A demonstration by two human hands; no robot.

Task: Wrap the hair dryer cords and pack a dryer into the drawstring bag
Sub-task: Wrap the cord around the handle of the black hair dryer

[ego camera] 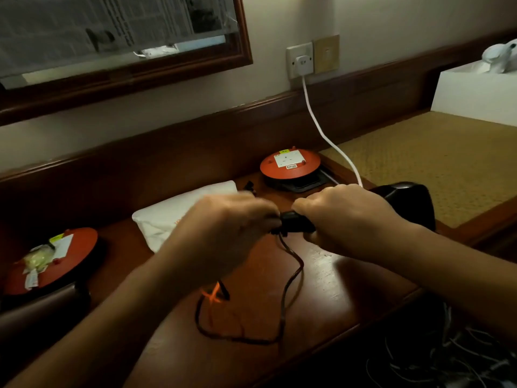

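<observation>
A black hair dryer (405, 200) lies across the wooden desk, its handle (296, 224) pointing left. My right hand (347, 219) is closed around that handle. My left hand (223, 233), blurred by motion, pinches the dark cord (291, 275) just where it leaves the handle end. The rest of the cord hangs down and loops loosely on the desk toward an orange-lit spot (212, 295). A white drawstring bag (179, 211) lies flat behind my left hand.
Two orange cable reels sit on the desk, one at the back (291, 163) and one at the left (56, 256). A white cable (321, 127) runs from the wall socket (300, 61). A white box (475, 96) stands far right; tangled wires (461, 357) lie below the desk edge.
</observation>
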